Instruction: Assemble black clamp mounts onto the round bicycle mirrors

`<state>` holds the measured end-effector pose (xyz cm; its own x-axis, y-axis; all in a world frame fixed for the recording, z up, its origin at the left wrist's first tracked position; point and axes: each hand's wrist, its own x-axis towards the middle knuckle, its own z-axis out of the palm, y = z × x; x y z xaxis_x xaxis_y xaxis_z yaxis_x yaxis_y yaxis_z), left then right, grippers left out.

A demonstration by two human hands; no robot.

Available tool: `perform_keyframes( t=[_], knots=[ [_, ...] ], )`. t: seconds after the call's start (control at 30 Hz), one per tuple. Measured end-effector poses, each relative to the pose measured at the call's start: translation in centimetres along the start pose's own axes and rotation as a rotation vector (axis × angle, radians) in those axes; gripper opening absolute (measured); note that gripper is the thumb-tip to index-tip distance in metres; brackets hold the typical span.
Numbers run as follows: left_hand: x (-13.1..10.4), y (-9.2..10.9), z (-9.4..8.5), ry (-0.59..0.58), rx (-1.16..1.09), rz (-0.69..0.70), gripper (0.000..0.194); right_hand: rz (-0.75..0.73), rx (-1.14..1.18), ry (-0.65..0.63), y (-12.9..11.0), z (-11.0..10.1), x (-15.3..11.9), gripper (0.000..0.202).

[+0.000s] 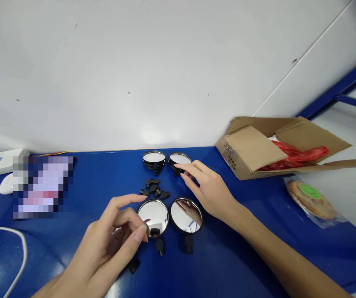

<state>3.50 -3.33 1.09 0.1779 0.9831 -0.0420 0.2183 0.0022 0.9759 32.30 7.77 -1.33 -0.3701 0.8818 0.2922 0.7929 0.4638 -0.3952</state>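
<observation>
Black-rimmed mirror (179, 158), R fingers (192, 169) @ edge

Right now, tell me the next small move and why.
Probably pinch the back-right round mirror with the right hand: its thumb and index fingertip appear at that mirror's near edge, while the left hand is by the front-left round mirror.

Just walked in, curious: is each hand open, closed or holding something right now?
Left hand: partly open, at the near left mirror.
Right hand: at the far right mirror; whether it grips it cannot be told.
</observation>
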Motion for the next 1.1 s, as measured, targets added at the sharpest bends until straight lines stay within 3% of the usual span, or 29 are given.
perform_keyframes(
  t=[0.37,0.53,0.7,0.8,0.87,0.97,1.1],
  knots=[
    [0.1,0.1,0.1,0.034,-0.022,-0.058,0.046,-0.106,0.142,0.176,1.0,0.6,0.4,0.029],
    [0.3,0.2,-0.2,0.033,-0.066,-0.063,0.044,-0.106,0.153,0.319,-0.2,-0.2,0.0,0.029],
    [1.0,-0.9,-1.6,-0.080,-0.113,-0.093,0.045,-0.271,0.234,0.407,-2.0,-0.5,-0.9,0.032],
    [1.6,-1.1,-2.0,-0.114,-0.203,-0.133,0.050,-0.333,0.362,0.317,-3.6,-0.5,-1.9,0.031],
    [2.0,-1.0,-2.0,-0.107,-0.322,-0.171,0.051,-0.277,0.432,0.207,-4.9,-0.5,-2.6,0.021],
    [2.6,-0.8,-1.7,-0.123,-0.474,-0.223,0.041,-0.383,0.463,0.063,-6.3,-0.4,-3.0,0.021],
    [3.2,-0.6,-1.6,-0.151,-0.578,-0.287,0.031,-0.529,0.414,0.038,-6.2,-0.2,-2.7,0.028]
  ],
)
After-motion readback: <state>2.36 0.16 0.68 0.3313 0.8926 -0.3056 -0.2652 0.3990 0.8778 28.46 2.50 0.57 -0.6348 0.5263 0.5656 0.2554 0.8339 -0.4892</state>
